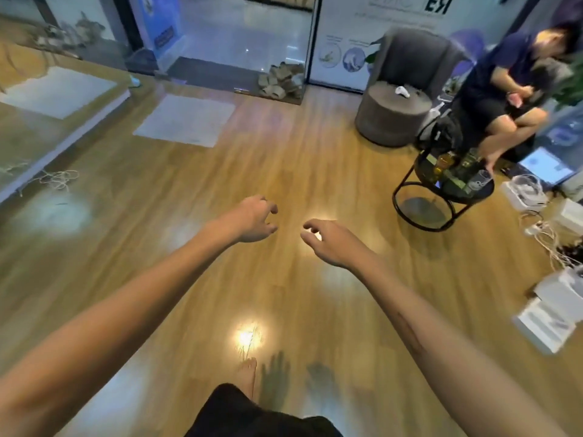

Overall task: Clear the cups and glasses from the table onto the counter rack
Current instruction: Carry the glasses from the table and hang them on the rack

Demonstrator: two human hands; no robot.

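Observation:
A small round black table (410, 175) stands at the right, with several glasses and cups crowded on its top; an amber glass (443, 164) and a clear glass (481, 179) stand out. My left hand (252, 220) and my right hand (331, 242) are stretched out over the wooden floor in the middle of the view. Both have loosely curled fingers and hold nothing. They are well to the left of the table. No counter rack is in view.
A seated person (511, 89) is beside the table, with a grey armchair and round ottoman (391, 118) behind it. White boxes and cables (549, 313) lie along the right wall. A raised platform (63, 121) runs along the left. My bare foot (247, 373) shows below.

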